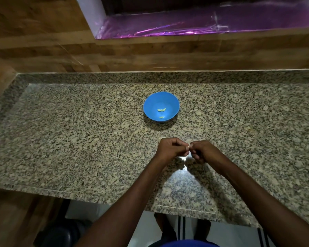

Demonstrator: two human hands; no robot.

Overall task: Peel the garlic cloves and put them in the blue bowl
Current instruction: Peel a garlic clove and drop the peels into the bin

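Both hands are bunched together just below the middle of the frame, over the speckled granite countertop (78,139). The left hand (169,148) and the right hand (202,151) meet fingertip to fingertip, fingers curled in tight, and between them they pinch a small pale garlic clove (187,147). Only a sliver of it peeks out where the thumbs meet, so I can't tell how much skin is on it. A pale bit shows right under the hands too, but that could be peel or just glare off the stone.

The round blue plastic bowl (151,104) sits on the counter above the hands, centre frame, well apart from them. Inside it are a few peeled garlic cloves (161,110), pale yellow-green: a pair touching near the middle and one more closer to the near wall.

Across the upper right runs a shiny purple foil sheet (203,24), with wood-grain wall panelling (43,41) below and to its left.
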